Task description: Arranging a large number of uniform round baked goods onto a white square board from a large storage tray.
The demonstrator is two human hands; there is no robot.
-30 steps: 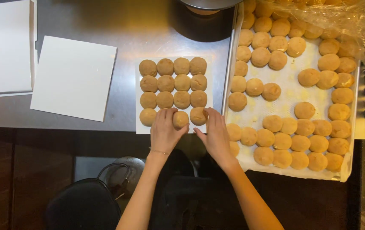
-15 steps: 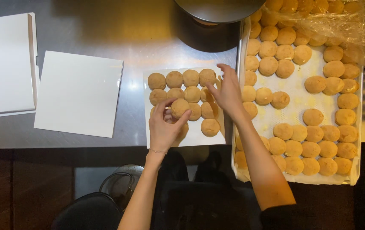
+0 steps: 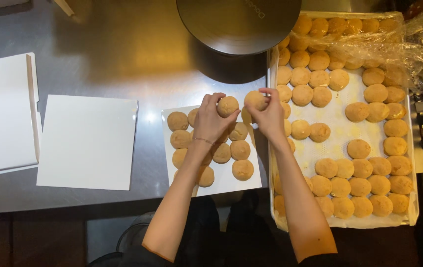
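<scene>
Brushed grey steel forms the worktop (image 3: 122, 64) seen from the head view, with a dark floor below its near edge. At the far side a round dark metal lid or pan (image 3: 238, 22) is seen, overhanging the far left corner of a large baking tray (image 3: 414, 163) lined with pale paper and filled with round golden-brown baked buns; clear plastic wrap (image 3: 409, 44) is pushed back over its far right corner. On the left of the worktop a flat white square card (image 3: 88, 142) is laid, and further left a white folded box (image 3: 4, 113) is partly seen.

Between the card and the tray lies a white square sheet (image 3: 226, 183) on which buns are set in rows. One golden bun (image 3: 228, 106) is pinched in the fingertips of the left hand (image 3: 209, 123), raised over the far part of the sheet. A second golden bun (image 3: 255, 100) is gripped by the right hand (image 3: 271, 116), just above the gap between sheet and tray. The two held buns are close together but apart.

Compared with half a second earlier, the left hand's bun has been carried from the middle of the sheet toward its far edge, and the right hand, then reaching at the tray's left edge, now has a bun in its fingers. A second ago both hands were low at the near edge of the sheet. Judging from this, buns are being handled and arranged on the sheet, whose near right part lies bare.
</scene>
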